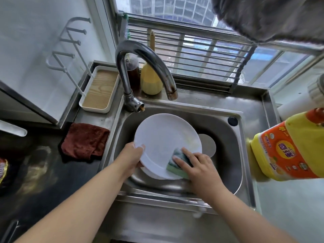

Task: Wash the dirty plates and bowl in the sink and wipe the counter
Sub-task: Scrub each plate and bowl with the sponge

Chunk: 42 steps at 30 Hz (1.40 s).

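1. The left hand (130, 157) gripped the white plate (166, 144) by its near-left rim, thumb curled over the top edge and the other fingers hidden underneath. My guess is that was to keep it tilted and steady over the sink (226, 137) while it got scrubbed
2. The right hand (198, 165) pressed a green sponge (177, 165) onto the plate's near-right edge, fingers (180, 159) laid mostly flat over it, so pushing it down rather than clenching it
3. The plate sat right between the two hands, up off the sink floor. Just under the left fingers another white rim (154, 175) peeked out, probably a second plate waiting its turn. I couldn't spot the bowl
4. The plate looked mostly clean, glossy and wet, with a faint yellowish smear just beyond the right fingers
5. No water was coming from the tap (140, 67), which arched over the far side of the plate
6. The yellow dish soap bottle (289, 148) stood off to the right of the right hand, within easy reach
7. A reddish-brown cloth (84, 140) lay on the tabletop (35, 172) left of the left hand, likely for wiping later. That dark surface showed smears, so not done yet
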### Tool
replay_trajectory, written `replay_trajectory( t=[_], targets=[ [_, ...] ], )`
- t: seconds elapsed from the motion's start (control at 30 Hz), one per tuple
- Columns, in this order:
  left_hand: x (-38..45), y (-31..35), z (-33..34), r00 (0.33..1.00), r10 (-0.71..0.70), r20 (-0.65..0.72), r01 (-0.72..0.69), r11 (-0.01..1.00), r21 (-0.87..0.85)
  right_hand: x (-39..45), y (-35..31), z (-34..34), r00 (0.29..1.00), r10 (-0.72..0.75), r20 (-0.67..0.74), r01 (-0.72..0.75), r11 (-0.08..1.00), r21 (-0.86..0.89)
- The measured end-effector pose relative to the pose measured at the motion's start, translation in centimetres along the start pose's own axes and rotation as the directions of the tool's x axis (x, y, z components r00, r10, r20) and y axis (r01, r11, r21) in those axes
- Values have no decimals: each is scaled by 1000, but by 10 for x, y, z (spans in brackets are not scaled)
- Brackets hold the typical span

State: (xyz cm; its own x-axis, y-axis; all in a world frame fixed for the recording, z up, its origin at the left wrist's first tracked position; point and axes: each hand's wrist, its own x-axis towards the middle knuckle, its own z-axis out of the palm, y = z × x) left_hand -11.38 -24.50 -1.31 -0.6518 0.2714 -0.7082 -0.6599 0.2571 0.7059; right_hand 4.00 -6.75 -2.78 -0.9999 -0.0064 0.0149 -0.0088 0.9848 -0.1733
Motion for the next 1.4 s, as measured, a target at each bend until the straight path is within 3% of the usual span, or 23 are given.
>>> replay_trajectory(
  t=[0.1, 0.23, 0.33, 0.4, 0.57, 0.67, 0.73, 0.87, 0.93, 1.03, 1.17, 1.23, 1.33, 1.4],
  targets=[
    [0, -1, -3, 997, -4, 83, 11, 996, -87, 4, -11, -6, 977, 61, -202, -68, 997, -29],
    [-25, -16, 22, 966, -16, 258, 99, 945, -311, 9, -44, 5, 943, 229, -241, -215, 973, 85],
    [-21, -8, 3, 917, -75, 392, 160, 969, -187, -6, -23, 7, 961, 35, -275, -38, 999, -5],
    [-13, 1, -11, 889, -121, 442, 193, 974, -120, -12, -1, -1, 944, -14, -330, -14, 996, -83],
    [-34, -12, 42, 980, 58, 193, 26, 914, -404, 10, -24, 1, 893, 176, -414, -223, 972, -69],
    [-28, -9, 26, 957, -42, 286, 130, 947, -294, -7, -4, 5, 935, 86, -343, -140, 981, -136],
    [-16, -4, 10, 940, -103, 324, 189, 951, -245, -17, 15, 0, 927, 77, -366, -150, 972, -178],
    [-39, -12, 52, 991, -49, 125, 100, 891, -443, 2, -15, 5, 890, 223, -398, -274, 959, -75],
    [-47, -15, 61, 982, -77, 175, 148, 884, -443, -1, -23, 13, 909, 186, -373, -229, 971, -74],
    [-28, -5, 29, 949, -141, 282, 229, 922, -311, -18, 11, 6, 948, 80, -307, -127, 983, -136],
    [-40, -12, 55, 984, -107, 140, 160, 881, -446, 3, -10, 5, 895, 249, -370, -290, 955, -61],
    [-50, -19, 69, 975, -125, 184, 195, 876, -440, 6, -24, 16, 898, 212, -386, -248, 967, -47],
    [-35, -5, 29, 926, -184, 331, 270, 933, -237, -14, 14, 9, 942, 92, -323, -137, 983, -120],
    [-30, 2, 14, 918, -188, 350, 270, 941, -204, -18, 33, -1, 925, 146, -352, -211, 966, -152]
  ],
)
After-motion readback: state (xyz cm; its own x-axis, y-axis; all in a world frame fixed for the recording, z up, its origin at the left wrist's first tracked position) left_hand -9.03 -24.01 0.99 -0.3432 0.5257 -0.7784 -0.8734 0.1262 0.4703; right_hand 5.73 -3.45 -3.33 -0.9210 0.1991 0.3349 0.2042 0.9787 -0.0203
